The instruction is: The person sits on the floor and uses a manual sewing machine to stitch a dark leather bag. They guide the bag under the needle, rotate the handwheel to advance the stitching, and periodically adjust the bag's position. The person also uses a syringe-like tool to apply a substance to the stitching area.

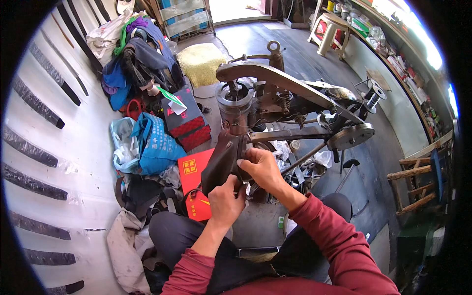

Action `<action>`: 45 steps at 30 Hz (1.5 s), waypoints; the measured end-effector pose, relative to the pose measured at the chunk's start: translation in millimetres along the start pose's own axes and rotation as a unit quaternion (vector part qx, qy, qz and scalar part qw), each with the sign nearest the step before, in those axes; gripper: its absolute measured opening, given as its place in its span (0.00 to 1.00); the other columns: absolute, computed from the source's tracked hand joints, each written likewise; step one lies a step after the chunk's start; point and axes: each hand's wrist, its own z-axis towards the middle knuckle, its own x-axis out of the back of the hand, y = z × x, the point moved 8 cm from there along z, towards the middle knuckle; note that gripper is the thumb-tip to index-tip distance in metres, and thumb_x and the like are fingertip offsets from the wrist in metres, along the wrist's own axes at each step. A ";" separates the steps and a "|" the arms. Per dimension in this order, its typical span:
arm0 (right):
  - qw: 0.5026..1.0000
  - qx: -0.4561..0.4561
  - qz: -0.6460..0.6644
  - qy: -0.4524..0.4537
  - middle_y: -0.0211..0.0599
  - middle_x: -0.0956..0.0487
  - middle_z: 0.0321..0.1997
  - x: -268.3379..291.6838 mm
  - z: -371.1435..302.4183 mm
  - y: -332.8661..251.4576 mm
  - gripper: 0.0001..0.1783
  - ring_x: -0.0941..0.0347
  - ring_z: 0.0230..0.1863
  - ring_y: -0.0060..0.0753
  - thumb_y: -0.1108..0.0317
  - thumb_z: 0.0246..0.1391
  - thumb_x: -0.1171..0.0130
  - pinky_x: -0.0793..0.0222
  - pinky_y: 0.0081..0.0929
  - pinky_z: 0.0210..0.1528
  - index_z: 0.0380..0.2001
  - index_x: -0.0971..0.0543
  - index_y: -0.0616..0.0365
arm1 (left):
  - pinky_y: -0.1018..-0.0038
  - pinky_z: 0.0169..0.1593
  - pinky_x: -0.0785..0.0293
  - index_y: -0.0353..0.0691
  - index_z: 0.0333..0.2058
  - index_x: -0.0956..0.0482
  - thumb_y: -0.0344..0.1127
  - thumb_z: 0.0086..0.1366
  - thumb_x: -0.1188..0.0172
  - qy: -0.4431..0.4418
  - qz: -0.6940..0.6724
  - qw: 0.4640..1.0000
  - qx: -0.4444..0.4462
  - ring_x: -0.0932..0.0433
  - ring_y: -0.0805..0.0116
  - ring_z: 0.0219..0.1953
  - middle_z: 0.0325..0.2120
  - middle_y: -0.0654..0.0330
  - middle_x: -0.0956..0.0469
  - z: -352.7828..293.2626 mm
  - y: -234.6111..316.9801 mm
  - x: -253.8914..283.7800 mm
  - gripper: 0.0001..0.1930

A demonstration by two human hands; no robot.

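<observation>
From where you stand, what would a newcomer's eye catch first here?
The metal sewing machine, just right of upper centre. At its near left end, the left hand and right hand hold a dark leather piece. Further left, a bright blue bag stands out.

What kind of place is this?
It looks like a small workshop, maybe for mending shoes or bags. There's a metal sewing machine with a spool, and a dark, leathery piece at its front end.

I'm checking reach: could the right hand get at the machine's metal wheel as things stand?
Probably yes: the metal wheel looks uncovered on its near side, though the right hand would first have to release the dark piece.
</observation>
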 end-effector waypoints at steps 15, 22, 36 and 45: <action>0.989 -0.092 0.109 -0.043 0.27 0.16 0.32 -11.3 -1.2 10.6 0.09 0.25 0.29 0.16 0.69 0.61 0.36 0.30 0.20 0.32 0.37 0.16 0.66 | 0.63 0.47 0.25 0.37 0.55 0.24 0.69 0.71 0.53 -0.287 -0.488 0.781 0.262 0.19 0.60 0.46 0.47 0.54 0.18 -50.4 -19.5 -84.8 0.37; 0.968 -0.207 0.132 -0.055 0.33 0.16 0.33 -9.7 -13.9 6.0 0.10 0.22 0.29 0.21 0.68 0.63 0.38 0.25 0.22 0.33 0.40 0.16 0.64 | 0.59 0.61 0.37 0.42 0.69 0.40 0.79 0.67 0.61 -0.124 -0.742 0.622 0.216 0.33 0.64 0.63 0.65 0.57 0.34 -28.2 -10.2 -95.5 0.48; 0.982 -0.071 0.168 -0.048 0.33 0.15 0.45 -17.8 -6.2 9.2 0.13 0.21 0.43 0.20 0.73 0.64 0.40 0.25 0.23 0.49 0.49 0.18 0.67 | 0.64 0.73 0.46 0.40 0.66 0.35 0.64 0.71 0.45 0.004 -0.800 0.569 0.188 0.33 0.64 0.67 0.63 0.59 0.30 13.4 -25.9 -84.3 0.38; 0.987 -0.089 0.136 -0.001 0.29 0.16 0.42 -17.7 -5.1 21.9 0.10 0.22 0.40 0.17 0.73 0.64 0.41 0.25 0.21 0.44 0.45 0.17 0.66 | 0.73 0.53 0.29 0.41 0.41 0.19 0.43 0.73 0.40 0.137 -0.683 0.648 0.309 0.22 0.74 0.44 0.39 0.65 0.19 14.9 -41.4 -63.5 0.11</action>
